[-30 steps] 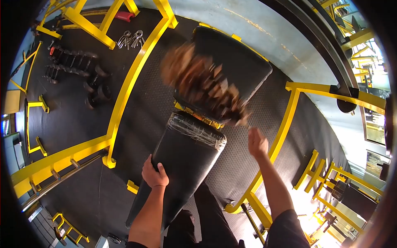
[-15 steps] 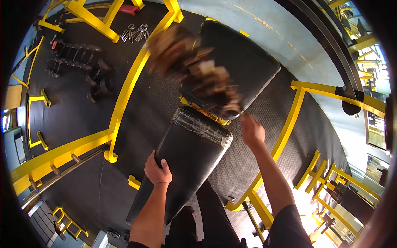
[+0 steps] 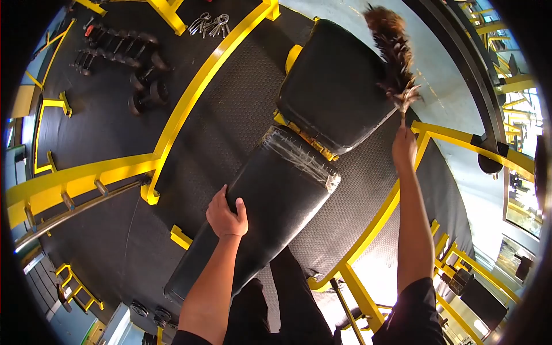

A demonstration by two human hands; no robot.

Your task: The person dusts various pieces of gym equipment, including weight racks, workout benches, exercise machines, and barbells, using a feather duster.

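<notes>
A brown feather duster (image 3: pixel 394 54) is gripped by its handle in my right hand (image 3: pixel 404 150), which is closed. Its feathers point up and away, in front of the pale wall and past the right corner of the black backrest pad (image 3: pixel 336 83). My left hand (image 3: pixel 227 213) lies on the left side of the long black seat pad (image 3: pixel 276 184), thumb spread from the fingers. Clear tape, wrinkled and worn, wraps the far end of that seat pad. Yellow metal of the bench frame (image 3: pixel 313 141) shows in the gap between the two pads.
Yellow rack frames (image 3: pixel 192 92) stand left and right (image 3: pixel 374 230) of the bench. Dumbbells (image 3: pixel 118 46) lie on the black floor at far left, and metal spring clips (image 3: pixel 210 26) near the top. A pale wall (image 3: pixel 443 98) rises behind the backrest.
My right hand has swung the feather duster up and to the right, from over the backrest to beside it. My left hand stays on the seat pad. The view has shifted slightly.
</notes>
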